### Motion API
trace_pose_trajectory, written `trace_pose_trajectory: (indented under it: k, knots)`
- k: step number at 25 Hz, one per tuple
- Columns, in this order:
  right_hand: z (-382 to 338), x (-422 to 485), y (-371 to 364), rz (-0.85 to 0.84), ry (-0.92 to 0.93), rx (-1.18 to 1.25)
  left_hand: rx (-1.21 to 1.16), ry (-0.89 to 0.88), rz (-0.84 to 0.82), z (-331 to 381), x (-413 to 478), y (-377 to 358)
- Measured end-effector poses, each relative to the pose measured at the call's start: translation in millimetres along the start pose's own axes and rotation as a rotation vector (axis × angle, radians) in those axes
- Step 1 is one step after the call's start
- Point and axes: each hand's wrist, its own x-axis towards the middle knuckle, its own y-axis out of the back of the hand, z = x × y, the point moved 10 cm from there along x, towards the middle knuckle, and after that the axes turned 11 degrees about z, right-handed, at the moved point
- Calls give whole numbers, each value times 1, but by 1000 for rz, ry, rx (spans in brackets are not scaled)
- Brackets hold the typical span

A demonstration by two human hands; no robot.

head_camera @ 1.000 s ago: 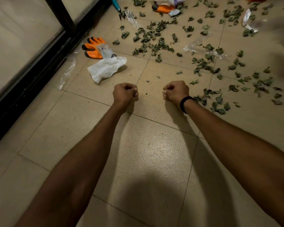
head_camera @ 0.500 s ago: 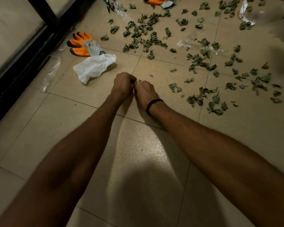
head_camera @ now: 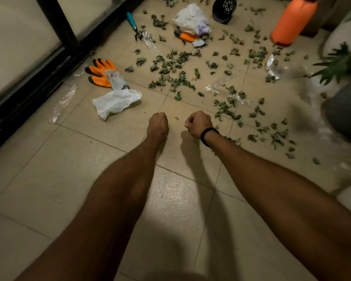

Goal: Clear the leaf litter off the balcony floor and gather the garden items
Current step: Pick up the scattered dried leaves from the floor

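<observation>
Left hand (head_camera: 158, 126) and right hand (head_camera: 198, 123), fisted, seemingly empty, apart above bare floor (head_camera: 85, 171); leaves (head_camera: 171, 78) spread ahead, black door frame (head_camera: 39, 84) left.

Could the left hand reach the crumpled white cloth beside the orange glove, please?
Probably yes: only bare tile lies between the left hand and the crumpled white cloth, which sits close ahead-left.

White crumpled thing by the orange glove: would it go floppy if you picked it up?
Probably floppy: the white crumpled thing lies wrinkled and slumped on the floor tiles. It looks thin, so likely light and easily pushed along the smooth tiles.
</observation>
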Motion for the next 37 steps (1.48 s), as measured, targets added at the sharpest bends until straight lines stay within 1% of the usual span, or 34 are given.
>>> trace_pose_trajectory:
  k: [3,5,7,10,11,12,13,14,16,17,19,23,26,28,29,31,33,35,37]
  knots:
    - [3,-14,16,14,-101,21,-45,159,-120,15,-21,-3]
    - [15,-20,15,5,-112,-7,-65,206,-158,30,-31,-13]
    - [37,-15,19,58,-117,-36,-100,170,-216,51,-32,-34]
    - [82,6,27,93,-192,-18,-139,-9,-331,94,-33,-51]
    - [97,10,34,129,-212,-6,-185,-30,-356,106,-33,-51]
    - [115,12,39,173,-250,21,-256,-10,-379,114,-32,-52]
    - [130,10,46,214,-292,54,-364,64,-402,118,-32,-51]
    - [144,8,50,234,-320,73,-502,175,-442,119,-32,-54]
    - [169,3,55,218,-354,92,-807,419,-583,129,-44,-63]
    - [180,1,60,200,-356,93,-919,504,-639,136,-51,-67]
    - [195,1,68,177,-336,88,-1079,578,-681,147,-57,-71]
    - [211,5,83,147,-306,50,-1205,630,-679,162,-57,-75]
    - [224,6,83,97,-288,-19,-1154,571,-668,161,-59,-84]
    - [230,0,79,72,-274,-64,-1017,514,-609,149,-64,-95]
    - [231,-4,77,65,-251,-89,-916,436,-539,145,-65,-99]
    - [229,-13,77,79,-218,-126,-689,219,-355,146,-62,-101]
    - [229,-18,80,106,-208,-158,-508,21,-246,164,-62,-97]
    - [227,-20,81,97,-196,-202,-445,-80,-212,180,-62,-89]
    - [230,-24,78,60,-204,-210,-449,-89,-205,183,-60,-84]
